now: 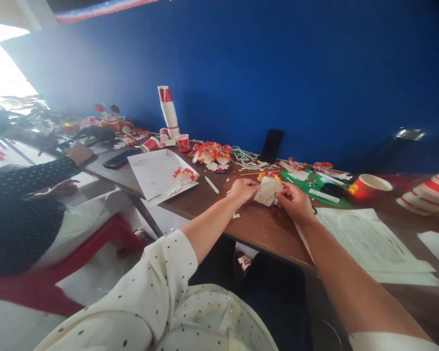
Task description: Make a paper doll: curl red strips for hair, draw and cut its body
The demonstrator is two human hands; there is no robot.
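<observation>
Above the brown table, a small off-white piece of card with dark marks on its face is held up between my two hands. My left hand is closed, its thumb and finger pinched at the card's left edge. At the opposite edge, my right hand grips the card with its thumb in front. A red and yellow paper piece shows just behind the card's top; whether it touches the card I cannot tell. A white marker lies left of my left hand.
Cut red paper-cup pieces, a light-green cord and an upright phone line the back. A white tray and tall cup stack stand left. Papers and a cup lie right. A co-worker's hand is far left.
</observation>
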